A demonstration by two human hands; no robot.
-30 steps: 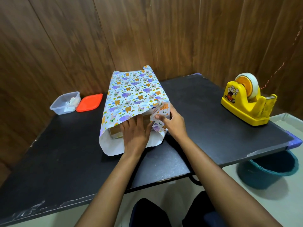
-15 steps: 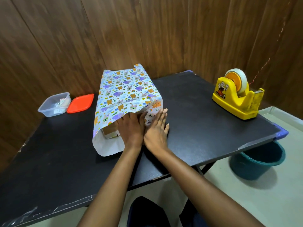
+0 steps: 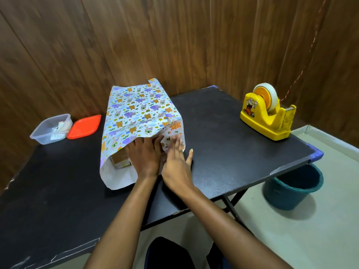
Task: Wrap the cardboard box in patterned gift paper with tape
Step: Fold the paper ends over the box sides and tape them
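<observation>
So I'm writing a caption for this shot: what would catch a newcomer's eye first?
The bright patterned gift paper draped over a cardboard box mid-table, with the left hand and right hand flat at its near end. Next, the yellow tape dispenser at the table's right, and the orange lid at the far left.

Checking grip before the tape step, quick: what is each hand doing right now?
Left hand: open, flat, pressing the gift paper against the box end.
Right hand: open, fingers extended on the paper flap, holding nothing.
</observation>
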